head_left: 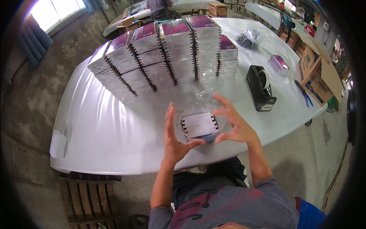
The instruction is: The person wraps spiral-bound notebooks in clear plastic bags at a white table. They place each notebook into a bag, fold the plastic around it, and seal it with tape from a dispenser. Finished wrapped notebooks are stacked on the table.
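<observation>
A small stack of white-edged spiral-bound notebooks (199, 125), inside clear plastic, lies near the front edge of the table. My left hand (175, 139) is at the stack's left side, fingers stretched up and thumb reaching toward its near edge. On the other side my right hand (238, 124) has its fingers spread and its thumb apart, close to the plastic. Neither hand is closed round the stack; whether the fingertips touch the plastic I cannot tell. A loose clear part of the wrap (204, 97) stretches beyond the stack toward the back.
Tall rows of wrapped, purple-covered notebooks (177, 53) stand across the white table (87, 141). To the right are a black tape dispenser (261, 89), a small notebook stack (279, 64), blue-handled pliers (305, 93), a bundled plastic bag (249, 38) and an open cardboard box (314, 76).
</observation>
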A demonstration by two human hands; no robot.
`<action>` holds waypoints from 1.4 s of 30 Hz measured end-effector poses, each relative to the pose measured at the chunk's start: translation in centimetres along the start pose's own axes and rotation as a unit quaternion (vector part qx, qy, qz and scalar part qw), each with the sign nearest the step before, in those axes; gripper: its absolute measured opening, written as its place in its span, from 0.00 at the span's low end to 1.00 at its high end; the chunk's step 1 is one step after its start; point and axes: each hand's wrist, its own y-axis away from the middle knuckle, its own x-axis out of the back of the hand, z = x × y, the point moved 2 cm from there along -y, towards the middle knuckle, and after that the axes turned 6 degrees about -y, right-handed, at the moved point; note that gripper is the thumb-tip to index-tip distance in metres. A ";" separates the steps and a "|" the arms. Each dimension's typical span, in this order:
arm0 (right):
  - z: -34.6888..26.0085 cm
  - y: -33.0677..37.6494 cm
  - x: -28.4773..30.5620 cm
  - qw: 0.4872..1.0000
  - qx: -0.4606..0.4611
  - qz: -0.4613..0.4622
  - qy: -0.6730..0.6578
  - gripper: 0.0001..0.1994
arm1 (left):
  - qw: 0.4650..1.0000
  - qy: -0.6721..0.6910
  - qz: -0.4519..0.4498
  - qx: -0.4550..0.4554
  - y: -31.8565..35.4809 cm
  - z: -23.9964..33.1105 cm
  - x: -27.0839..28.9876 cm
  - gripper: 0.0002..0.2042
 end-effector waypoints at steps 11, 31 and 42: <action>-3.3 -0.4 2.3 0.986 0.039 0.151 -0.058 0.26 | 0.992 -0.041 -0.058 -0.106 -3.9 4.1 4.1 0.36; -0.2 2.2 -1.6 0.960 -0.032 -0.118 0.252 0.36 | 0.965 -0.071 -0.237 -0.088 1.5 -3.9 4.0 0.49; -2.2 -0.4 -0.9 0.944 -0.064 -0.250 0.207 0.31 | 0.877 -0.252 -0.375 -0.163 -3.0 0.4 2.8 0.35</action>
